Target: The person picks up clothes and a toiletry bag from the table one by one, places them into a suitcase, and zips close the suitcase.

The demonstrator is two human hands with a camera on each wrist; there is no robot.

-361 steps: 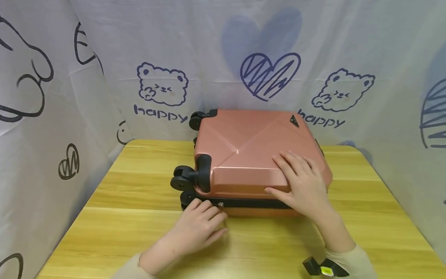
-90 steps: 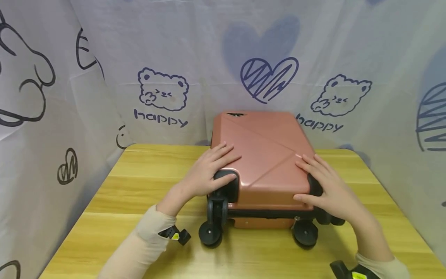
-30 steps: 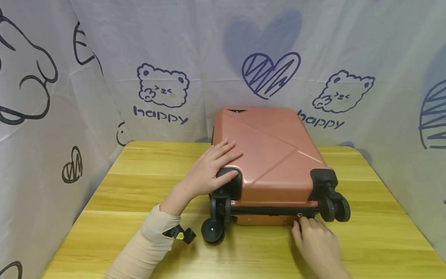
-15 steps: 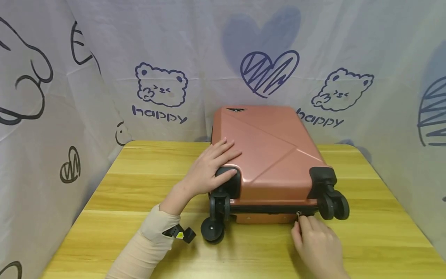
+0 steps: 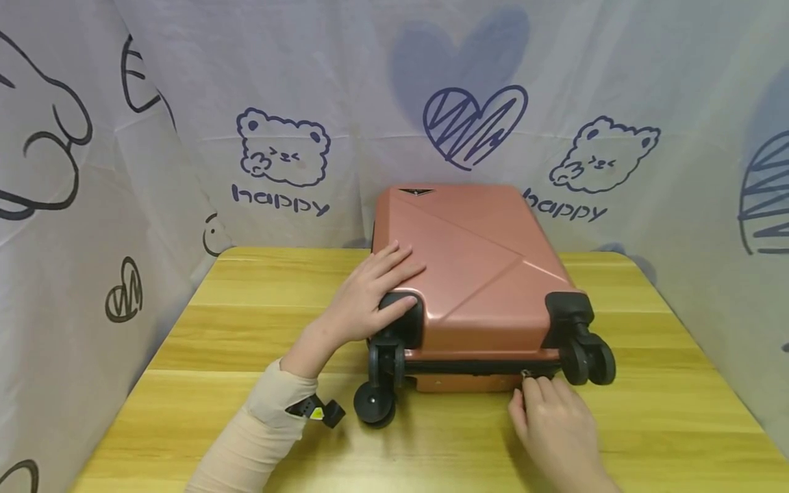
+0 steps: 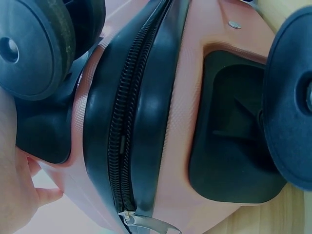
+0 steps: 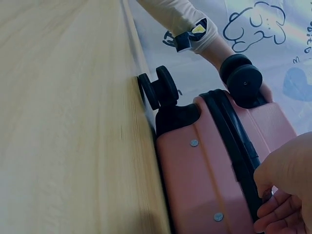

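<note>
A pink hard-shell suitcase [image 5: 474, 274] lies flat on the table, its wheeled end facing me. My left hand [image 5: 368, 296] rests on its near left corner, fingers spread over the shell and thumb on the black corner guard. At the lower right of the wheeled end, my right hand [image 5: 557, 424] pinches a metal zipper pull [image 5: 525, 374] on the black zip band. Curled fingers mostly cover that pull in the right wrist view. The left wrist view shows zipper teeth [image 6: 127, 107] meshed along the band and another metal zipper pull [image 6: 151, 222] hanging farther along.
Black caster wheels [image 5: 374, 404] jut from the near left corner, and more wheels [image 5: 588, 359] stick out beside my right hand. The wooden table [image 5: 246, 329] reaches back to a white printed curtain [image 5: 364, 89] that also hangs along both sides.
The suitcase has turned from wheels at the left to wheels toward me. My right hand has gone from its top to the zipper pull; over the last second both hands barely move.
</note>
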